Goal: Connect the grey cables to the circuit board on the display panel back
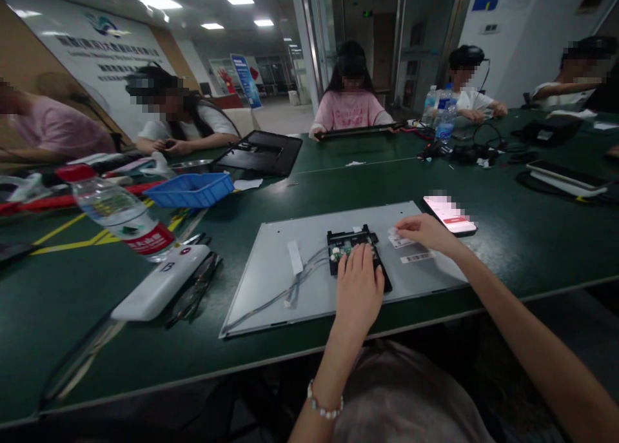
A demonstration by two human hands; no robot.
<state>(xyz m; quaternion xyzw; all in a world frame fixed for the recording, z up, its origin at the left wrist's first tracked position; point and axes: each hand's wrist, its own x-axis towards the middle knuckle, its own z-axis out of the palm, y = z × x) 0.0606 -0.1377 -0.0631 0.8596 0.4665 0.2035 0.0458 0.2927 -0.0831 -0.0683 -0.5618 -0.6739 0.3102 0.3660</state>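
Note:
A flat grey panel (275, 249) lies on the green table, with a black frame holding a green circuit board (333, 235) on its middle. My left hand (360, 285) rests on the frame's front part, fingers stretched out and lying flat over the board. Grey cables (271, 301) run from the board to the panel's near left corner, past a strip of white tape (294, 257). My right hand (423, 230) is right of the frame, thumb and fingertips pressed together at a small whitish piece by a printed label (402, 242). A barcode label (416, 258) sits just below.
A lit phone (449, 215) lies behind the panel's right corner. To the left are a water bottle (120, 214), a white power bank (162, 282), glasses (196, 288) and a blue tray (193, 190). Several people sit around the table; one holds a dark panel (358, 132).

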